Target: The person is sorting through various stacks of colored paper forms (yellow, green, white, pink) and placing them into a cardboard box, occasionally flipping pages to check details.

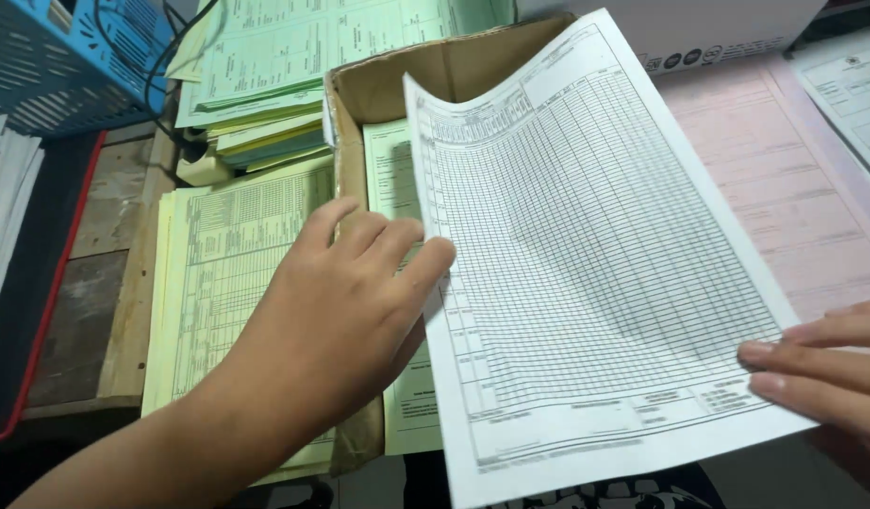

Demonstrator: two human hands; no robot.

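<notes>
A white sheet printed with a fine grid table (586,264) hangs curved over an open cardboard box (345,123). My left hand (350,302) grips its left edge, fingers on top. My right hand (821,372) pinches the sheet's lower right edge between its fingers. Inside the box, under the sheet, lies a pale green form (392,179).
A stack of pale yellow forms (227,273) lies left of the box, with green and yellow stacks (265,85) behind it. Pink forms (793,179) are at the right. A blue plastic basket (58,57) and a red-rimmed tray (29,283) sit far left.
</notes>
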